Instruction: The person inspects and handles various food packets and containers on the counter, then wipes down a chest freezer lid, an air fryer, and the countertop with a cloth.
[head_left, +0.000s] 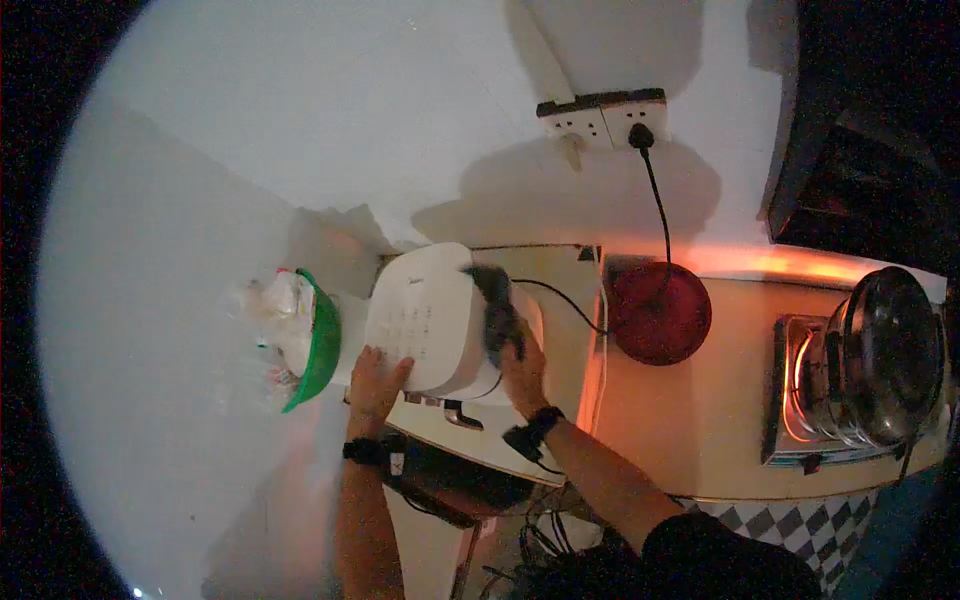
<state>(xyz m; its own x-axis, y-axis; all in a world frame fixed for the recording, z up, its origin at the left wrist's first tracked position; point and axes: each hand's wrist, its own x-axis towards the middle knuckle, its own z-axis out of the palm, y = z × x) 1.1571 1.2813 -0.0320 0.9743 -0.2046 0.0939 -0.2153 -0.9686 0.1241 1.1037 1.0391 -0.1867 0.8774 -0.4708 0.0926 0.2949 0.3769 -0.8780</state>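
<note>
A white appliance, apparently a rice cooker (425, 315), stands on the counter with its button panel facing up toward me. My left hand (377, 388) rests on its near left corner, thumb spread from the fingers and nothing grasped. Bunched in my right hand (523, 372) is a dark cloth (492, 305), pressed against the cooker's right side. Part of the cloth is blurred, and the fingertips are partly hidden by it. A black cord (565, 298) runs from behind the cooker to the right.
Left of the cooker is a green basket (322, 340) with plastic bags. A dark red round lid or basin (660, 313) sits right of it. Further right, a large pot (890, 355) stands on a glowing stove (800, 375). A plug hangs from the wall socket (600, 120).
</note>
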